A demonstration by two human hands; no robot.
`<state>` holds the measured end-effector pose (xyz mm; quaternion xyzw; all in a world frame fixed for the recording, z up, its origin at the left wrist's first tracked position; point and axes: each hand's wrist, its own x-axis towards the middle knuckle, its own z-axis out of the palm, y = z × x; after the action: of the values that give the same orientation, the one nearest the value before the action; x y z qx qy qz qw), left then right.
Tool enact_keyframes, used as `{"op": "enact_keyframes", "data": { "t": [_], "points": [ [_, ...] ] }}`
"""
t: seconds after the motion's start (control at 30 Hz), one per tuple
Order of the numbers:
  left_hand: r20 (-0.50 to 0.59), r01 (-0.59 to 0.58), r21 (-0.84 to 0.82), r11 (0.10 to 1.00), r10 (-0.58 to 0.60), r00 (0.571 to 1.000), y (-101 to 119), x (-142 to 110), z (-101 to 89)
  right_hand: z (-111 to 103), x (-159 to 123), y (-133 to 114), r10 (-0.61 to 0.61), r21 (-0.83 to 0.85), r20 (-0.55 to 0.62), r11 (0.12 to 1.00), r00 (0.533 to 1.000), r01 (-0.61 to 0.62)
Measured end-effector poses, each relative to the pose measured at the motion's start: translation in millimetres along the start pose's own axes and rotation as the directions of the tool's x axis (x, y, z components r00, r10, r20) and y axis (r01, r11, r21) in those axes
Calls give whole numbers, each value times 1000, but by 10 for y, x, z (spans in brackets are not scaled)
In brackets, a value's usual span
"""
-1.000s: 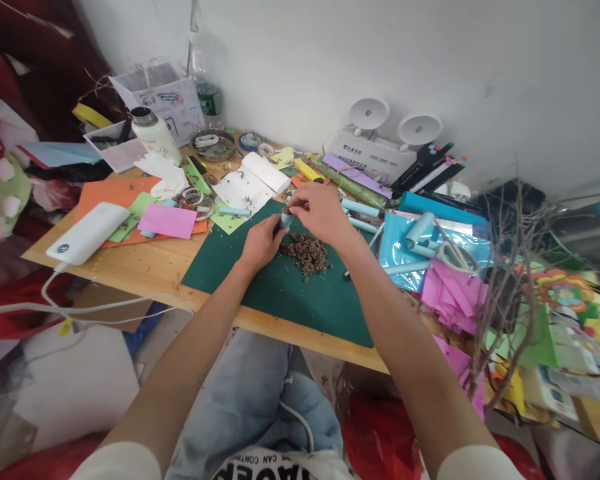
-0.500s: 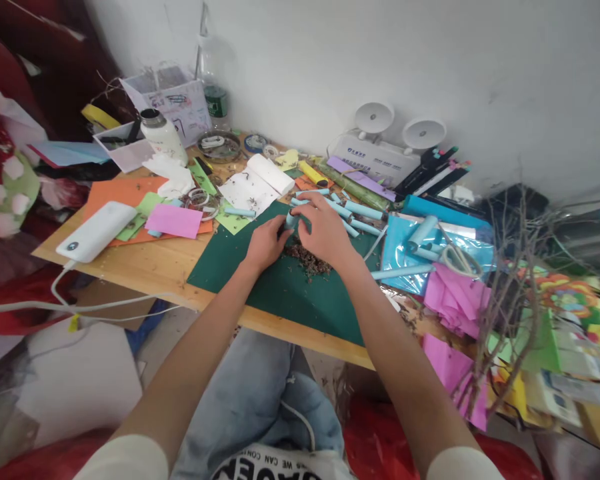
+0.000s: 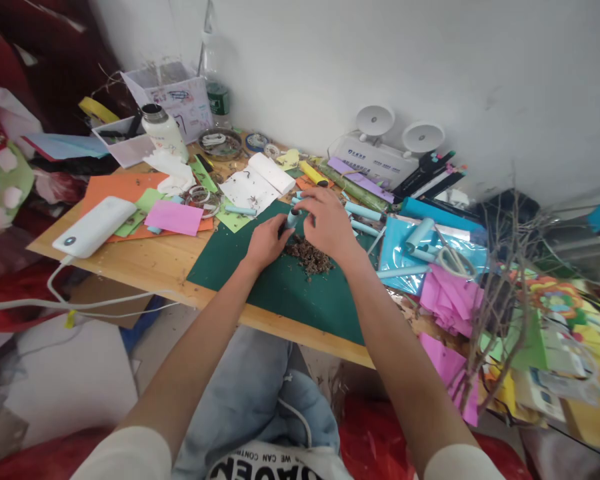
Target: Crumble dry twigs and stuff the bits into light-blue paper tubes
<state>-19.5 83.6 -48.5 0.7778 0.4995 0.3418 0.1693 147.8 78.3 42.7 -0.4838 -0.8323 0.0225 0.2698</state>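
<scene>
A short light-blue paper tube (image 3: pixel 291 218) stands nearly upright in my left hand (image 3: pixel 266 241), its dark open end facing up. The fingers and thumb of that hand are closed round it, over the green cutting mat (image 3: pixel 300 307). Beside the tube's mouth, my right hand (image 3: pixel 325 217) is loosely curved, with a gap between finger and thumb. Nothing shows in it, though its fingertips are partly hidden. Below and between the hands lies a heap of brown dried plant bits (image 3: pixel 310 257).
More blue paper tubes (image 3: pixel 364 211) lie behind my right hand. Scissors (image 3: pixel 456 260) rest on a blue plastic packet (image 3: pixel 395 247) at the right, near bare twigs (image 3: pixel 505 307). A white power bank (image 3: pixel 94 227) with a cable and an uncapped bottle (image 3: pixel 164 132) stand left.
My right hand has shifted from pinching at the tube's mouth to just beside it, its finger and thumb parting. My left hand still holds the tube. The view has shifted slightly.
</scene>
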Motion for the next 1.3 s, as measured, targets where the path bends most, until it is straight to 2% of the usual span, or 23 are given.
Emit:
{"op": "enact_keyframes", "data": {
  "t": [0.1,0.17,0.23,0.3,0.4,0.43,0.47,0.5,0.53,0.6,0.63,0.67,0.7,0.77,0.9,1.03,1.17,1.3],
  "points": [
    [-7,-3,1,1000,3,1000,-4,2,7,-37,84,-36,29,-95,203,995,979,-10],
    [-12,-10,-4,1000,10,1000,-5,3,11,-76,184,-73,87,-137,344,990,935,-42],
    [-20,-11,-10,1000,11,1000,-8,4,14,-115,326,-119,145,-171,494,983,857,-68],
    [-31,-7,-13,1000,7,999,-13,6,17,-132,488,-170,215,-250,615,966,759,-71],
    [-40,-3,-15,1000,3,999,-20,8,16,-139,681,-234,250,-328,732,945,633,6],
    [-40,2,-16,1000,-3,999,-20,9,14,-161,709,-244,235,-317,758,948,608,30],
    [-39,9,-18,1000,-10,999,-20,9,12,-205,711,-246,202,-282,769,959,607,38],
    [-35,16,-21,1000,-17,999,-18,9,10,-270,685,-240,160,-230,758,973,632,30],
    [-32,23,-24,999,-24,999,-15,8,8,-353,630,-224,98,-147,718,989,690,13],
    [-21,29,-33,999,-30,999,-9,8,5,-537,443,-170,69,-13,504,997,861,-72],
    [-14,29,-35,999,-30,999,-6,8,4,-612,320,-134,111,12,374,992,921,-124],
    [-7,31,-34,999,-31,999,-3,9,3,-662,186,-96,175,14,268,982,947,-186],
    [-1,34,-29,999,-34,999,-1,10,2,-678,48,-57,231,8,220,971,948,-239],
    [9,45,-9,999,-45,999,4,14,-1,-606,-208,7,303,-23,228,952,925,-306],
    [16,65,16,998,-66,998,9,17,-4,-256,-517,50,338,-168,306,939,890,-299],
    [18,70,12,997,-70,997,5,12,1,-56,-598,68,322,-205,283,940,903,-271],
    [17,63,-4,998,-63,998,-6,12,8,-2,-650,143,287,-132,205,956,936,-264],
    [14,63,12,998,-63,998,-7,15,13,34,-720,195,292,-126,234,955,927,-269]
  ]
}}
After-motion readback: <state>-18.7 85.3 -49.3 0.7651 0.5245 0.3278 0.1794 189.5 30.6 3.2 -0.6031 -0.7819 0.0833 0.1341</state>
